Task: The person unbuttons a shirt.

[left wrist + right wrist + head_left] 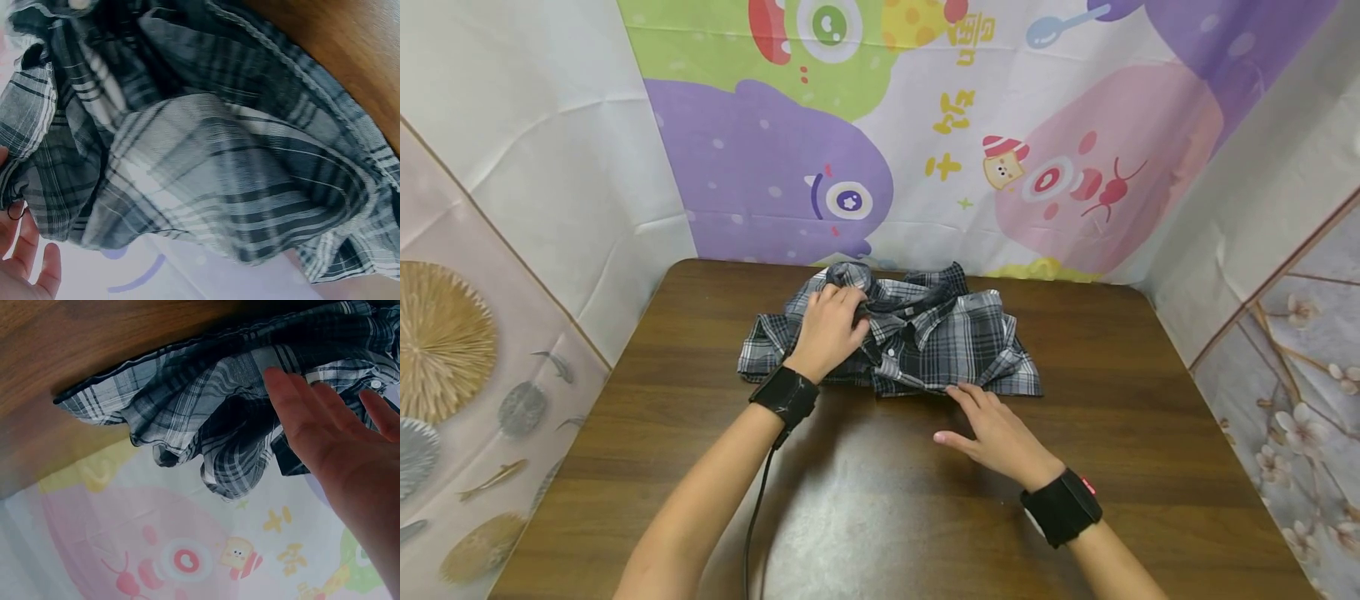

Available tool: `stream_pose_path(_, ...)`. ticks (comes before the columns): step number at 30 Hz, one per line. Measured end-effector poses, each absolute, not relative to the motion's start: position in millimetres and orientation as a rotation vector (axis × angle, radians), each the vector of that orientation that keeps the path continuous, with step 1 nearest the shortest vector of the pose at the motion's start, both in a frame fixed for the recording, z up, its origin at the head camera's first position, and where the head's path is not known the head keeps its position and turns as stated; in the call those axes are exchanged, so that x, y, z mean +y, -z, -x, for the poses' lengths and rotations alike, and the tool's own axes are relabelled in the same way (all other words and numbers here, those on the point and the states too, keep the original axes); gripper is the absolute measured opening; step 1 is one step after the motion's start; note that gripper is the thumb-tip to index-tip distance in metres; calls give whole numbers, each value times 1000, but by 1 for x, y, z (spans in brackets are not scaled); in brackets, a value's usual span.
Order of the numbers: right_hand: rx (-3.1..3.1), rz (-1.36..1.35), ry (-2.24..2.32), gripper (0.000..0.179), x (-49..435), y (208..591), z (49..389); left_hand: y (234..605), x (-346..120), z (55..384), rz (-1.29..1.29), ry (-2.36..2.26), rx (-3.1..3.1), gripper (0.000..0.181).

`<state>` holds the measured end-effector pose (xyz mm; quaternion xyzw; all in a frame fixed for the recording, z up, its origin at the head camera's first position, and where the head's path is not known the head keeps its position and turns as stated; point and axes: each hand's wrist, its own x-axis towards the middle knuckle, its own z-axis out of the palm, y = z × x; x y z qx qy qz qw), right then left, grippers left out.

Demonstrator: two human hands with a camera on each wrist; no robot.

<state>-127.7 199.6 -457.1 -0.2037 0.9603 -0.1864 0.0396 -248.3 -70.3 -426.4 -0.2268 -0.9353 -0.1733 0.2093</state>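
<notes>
A dark grey and white plaid shirt [967, 337] lies bunched up near the far side of the table. My left hand [829, 330] grips a fold on the shirt's left part, with fingers bent into the cloth. In the left wrist view, the raised shirt cloth [187, 169] fills most of the picture, and only some of the fingers [49, 269] show at the left edge. My right hand [1002, 435] rests its fairly straight fingertips at the shirt's near edge, thumb held apart. The right wrist view shows those extended fingers [294, 403] against the plaid.
The brown wooden table [880, 517] extends on all sides of the shirt. A cartoon-printed curtain [925, 167] hangs right behind the table's far edge. Both wrists wear black bands, and a thin black cable [754, 517] runs down from the left wristband [786, 398].
</notes>
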Motion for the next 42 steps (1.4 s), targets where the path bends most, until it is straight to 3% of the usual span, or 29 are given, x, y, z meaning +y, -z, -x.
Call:
stream_pose_path(14,2991,590,613,77,207,440,134,392,-73,223,665,657,-2433,22)
stream_pose_path(24,3215,553,838,56,212,413,154,375,-79,201,711,784,-2360,21)
stream_pose_path(33,2941,510,1060,90,218,395,194,374,-89,186,848,807,-2372,22)
stream_pose_path(42,2691,598,1105,92,219,395,220,379,-93,175,876,751,-2456,29)
